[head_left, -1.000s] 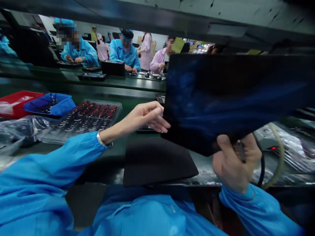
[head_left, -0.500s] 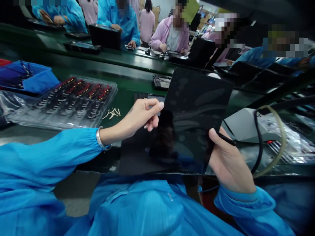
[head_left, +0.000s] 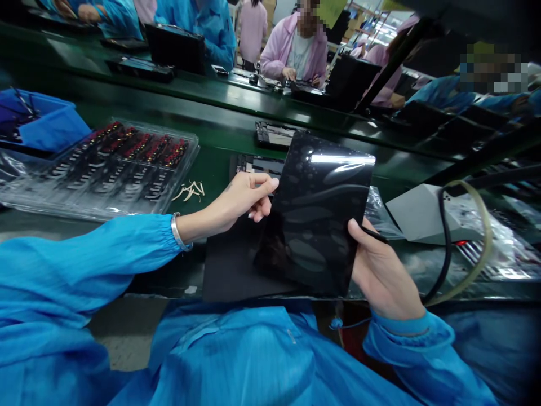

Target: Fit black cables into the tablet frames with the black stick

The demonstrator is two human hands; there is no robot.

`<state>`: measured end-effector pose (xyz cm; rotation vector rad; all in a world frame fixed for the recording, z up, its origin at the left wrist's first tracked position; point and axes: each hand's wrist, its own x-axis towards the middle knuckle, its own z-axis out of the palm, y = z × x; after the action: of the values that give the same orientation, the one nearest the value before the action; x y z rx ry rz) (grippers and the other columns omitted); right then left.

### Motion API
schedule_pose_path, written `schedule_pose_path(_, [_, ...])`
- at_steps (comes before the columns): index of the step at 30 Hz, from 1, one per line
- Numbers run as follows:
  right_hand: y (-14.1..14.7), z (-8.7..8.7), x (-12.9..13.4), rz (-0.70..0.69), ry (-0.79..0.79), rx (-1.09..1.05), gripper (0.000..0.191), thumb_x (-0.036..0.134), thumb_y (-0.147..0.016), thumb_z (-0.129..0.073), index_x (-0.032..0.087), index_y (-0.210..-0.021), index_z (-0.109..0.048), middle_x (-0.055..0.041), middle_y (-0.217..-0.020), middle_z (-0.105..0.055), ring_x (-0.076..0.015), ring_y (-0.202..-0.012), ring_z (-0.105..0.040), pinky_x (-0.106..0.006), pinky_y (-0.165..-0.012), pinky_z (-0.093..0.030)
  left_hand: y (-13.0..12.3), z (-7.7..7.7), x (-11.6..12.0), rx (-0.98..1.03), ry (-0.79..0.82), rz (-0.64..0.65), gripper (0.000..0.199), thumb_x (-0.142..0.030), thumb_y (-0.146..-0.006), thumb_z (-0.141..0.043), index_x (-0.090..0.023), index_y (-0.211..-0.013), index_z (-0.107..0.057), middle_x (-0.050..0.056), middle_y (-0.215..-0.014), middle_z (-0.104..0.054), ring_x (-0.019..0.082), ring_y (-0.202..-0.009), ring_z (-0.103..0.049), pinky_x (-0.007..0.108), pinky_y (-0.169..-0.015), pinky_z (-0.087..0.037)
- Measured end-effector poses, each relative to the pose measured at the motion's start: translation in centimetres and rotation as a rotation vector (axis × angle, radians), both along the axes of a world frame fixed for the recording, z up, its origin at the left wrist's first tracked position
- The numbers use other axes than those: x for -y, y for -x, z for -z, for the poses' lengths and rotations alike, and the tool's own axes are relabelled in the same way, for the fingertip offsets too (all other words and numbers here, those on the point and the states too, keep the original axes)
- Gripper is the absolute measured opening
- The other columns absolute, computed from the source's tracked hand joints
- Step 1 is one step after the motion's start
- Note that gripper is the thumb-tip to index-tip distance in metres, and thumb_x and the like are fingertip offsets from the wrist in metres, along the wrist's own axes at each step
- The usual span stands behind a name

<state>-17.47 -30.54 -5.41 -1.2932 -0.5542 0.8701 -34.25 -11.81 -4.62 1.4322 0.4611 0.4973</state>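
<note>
My right hand grips the right edge of a glossy black screen panel, its thumb on the front. A thin black stick juts out from that same hand. The panel is tilted up, and a bubbled, wrinkled clear film seems to cover its face. At the panel's left edge, my left hand has thumb and forefinger pinched together; what lies between them is hidden. Under the panel lies a matte black sheet or cover. Behind my left hand, part of an opened device shows.
To the left are a clear tray of small parts, a blue bin and pale strips. A grey box and looped cables stand right. Another opened device lies ahead. Co-workers sit across the bench.
The screen panel has tilted and shifted a little left with my right hand, and now catches a bright reflection. My left hand keeps its pinch by the panel's left edge.
</note>
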Motion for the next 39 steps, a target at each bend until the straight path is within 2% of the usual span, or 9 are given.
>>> schedule_pose_path(6, [-0.9,-1.9,-0.5,0.142,-0.085,0.346,0.028,0.035,-0.088,-0.069,0.037,-0.116,-0.07,0.0052,-0.128,-0.07,-0.0259,-0.135,-0.055,-0.051,-0.119,-0.043,0.0,-0.6,-1.4,0.046,-0.169,0.153,0.021,-0.027,-0.094,-0.064,-0.016,-0.086,-0.048,0.002,-0.06,-0.069,0.01,-0.043,-0.061,0.014,-0.041,-0.045])
schedule_pose_path(9, [-0.8,-3.8,-0.1,0.24,-0.228,0.885,0.029,0.026,-0.089,-0.07,0.043,-0.112,-0.073,0.0105,-0.118,-0.073,-0.0247,-0.126,-0.063,-0.043,-0.116,-0.049,-0.9,-1.3,-3.2,0.085,-0.263,0.267,0.028,-0.03,-0.087,-0.072,-0.014,-0.097,-0.051,0.008,-0.078,-0.075,0.019,-0.061,-0.073,0.024,-0.053,-0.057])
schedule_pose_path(12, [0.2,-4.2,0.8,0.076,-0.343,1.438,0.041,0.019,-0.091,-0.066,0.037,-0.128,-0.068,0.0071,-0.123,-0.072,-0.025,-0.11,-0.072,-0.037,-0.101,-0.062,-1.9,-0.8,-5.0,0.105,-0.405,0.235,0.036,-0.038,-0.082,-0.076,-0.012,-0.097,-0.058,0.011,-0.093,-0.075,0.023,-0.078,-0.075,0.032,-0.068,-0.061])
schedule_pose_path(17, [1.2,-0.2,1.6,-0.271,-0.616,1.933,0.037,0.01,-0.094,-0.056,0.006,-0.13,-0.063,-0.0182,-0.13,-0.068,-0.0283,-0.129,-0.061,-0.042,-0.11,-0.054,0.5,2.2,-6.4,0.03,-0.499,0.154,0.052,-0.044,-0.073,-0.081,-0.014,-0.107,-0.058,0.012,-0.101,-0.074,0.026,-0.097,-0.073,0.035,-0.083,-0.059])
schedule_pose_path(21, [0.6,3.5,2.0,-0.278,-0.592,1.984,0.03,0.011,-0.096,-0.054,0.006,-0.122,-0.067,-0.0182,-0.128,-0.069,-0.0277,-0.128,-0.062,-0.042,-0.108,-0.055,6.5,3.3,-6.3,-0.436,-0.805,-0.071,0.033,-0.047,-0.092,-0.056,-0.016,-0.104,-0.06,0.005,-0.082,-0.069,0.021,-0.072,-0.069,0.032,-0.07,-0.053])
schedule_pose_path(25, [0.5,5.0,1.8,-0.342,-0.56,1.981,0.029,0.01,-0.096,-0.054,0.009,-0.121,-0.068,-0.016,-0.127,-0.07,-0.0283,-0.127,-0.062,-0.043,-0.107,-0.055,10.9,4.4,-5.2,-0.723,-1.067,-0.022,0.047,-0.057,-0.098,-0.037,-0.018,-0.1,-0.064,0.008,-0.096,-0.067,0.026,-0.088,-0.065,0.039,-0.083,-0.05])
schedule_pose_path(32, [0.7,6.1,0.4,-0.541,-0.567,1.88,0.034,0.028,-0.098,-0.059,0.011,-0.127,-0.065,-0.015,-0.131,-0.068,-0.0228,-0.128,-0.061,-0.044,-0.114,-0.048,11.9,7.3,-1.9,-0.667,-0.708,-0.211,0.064,-0.067,-0.088,-0.05,-0.019,-0.129,-0.052,0.015,-0.144,-0.05,0.035,-0.132,-0.049,0.055,-0.113,-0.039])
schedule_pose_path(36, [0.8,6.6,0.6,-0.423,-0.566,1.929,0.035,0.014,-0.096,-0.058,0.013,-0.13,-0.063,-0.014,-0.137,-0.065,-0.0261,-0.13,-0.059,-0.049,-0.114,-0.047,10.3,4.4,1.8,-0.488,-0.12,-0.272,0.087,-0.055,-0.078,-0.074,-0.029,-0.147,-0.029,0.012,-0.131,-0.064,0.031,-0.116,-0.065,0.045,-0.094,-0.057])
schedule_pose_path(39, [0.2,6.2,0.8,-0.268,-0.655,1.869,0.031,0.024,-0.098,-0.059,0.012,-0.125,-0.065,-0.0136,-0.133,-0.067,-0.0263,-0.128,-0.062,-0.046,-0.112,-0.049,8.3,1.2,3.4,-0.366,0.054,-0.331,0.1,-0.044,-0.07,-0.085,-0.043,-0.15,-0.026,0.003,-0.116,-0.071,0.026,-0.09,-0.074,0.032,-0.071,-0.062])
